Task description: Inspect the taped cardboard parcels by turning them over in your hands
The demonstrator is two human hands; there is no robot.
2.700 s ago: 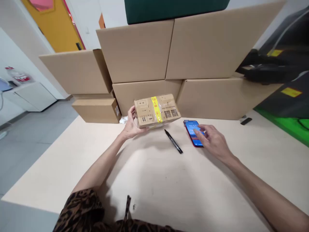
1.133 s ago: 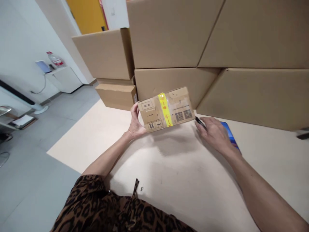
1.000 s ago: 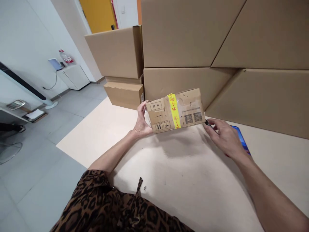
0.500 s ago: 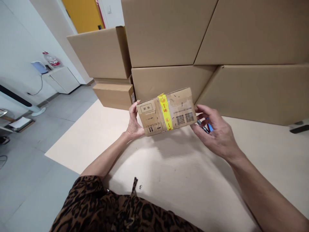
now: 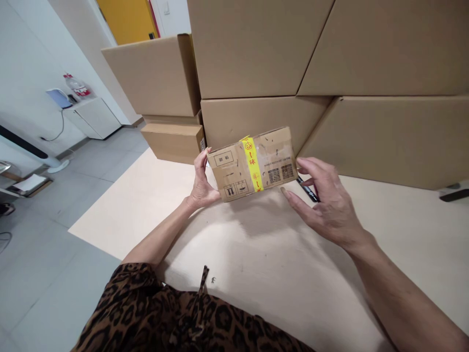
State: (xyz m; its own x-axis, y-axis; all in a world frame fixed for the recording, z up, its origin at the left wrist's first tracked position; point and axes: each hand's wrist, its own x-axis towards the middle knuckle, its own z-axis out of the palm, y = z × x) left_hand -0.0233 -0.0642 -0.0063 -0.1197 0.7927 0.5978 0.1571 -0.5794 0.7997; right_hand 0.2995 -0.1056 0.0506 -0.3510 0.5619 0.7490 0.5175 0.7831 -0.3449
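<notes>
A small cardboard box [image 5: 271, 151] is held up at a tilt over the table, a yellow printed tape strip [image 5: 252, 164] across its middle. Black print, square codes and handling symbols face me. My left hand [image 5: 203, 183] grips its left end, the thumb near the bottom edge and fingers partly hidden behind. At the right end, my right hand [image 5: 326, 200] is open, thumb spread from the fingers. Its fingertips are by the box's right edge; whether they touch is unclear. A black pen-like item with white lettering [image 5: 308, 189] shows behind that hand, partly hidden.
Large cardboard boxes [image 5: 264, 49] are stacked along the back of the pale table [image 5: 120, 210]. A flatter carton [image 5: 172, 144] lies at the back left. On the floor side, a white cabinet [image 5: 95, 120] bears a plastic bottle [image 5: 77, 87].
My right thumb has come away from the box's lower right corner, and the hand has opened wider. The box is slightly higher in view, still in my left hand.
</notes>
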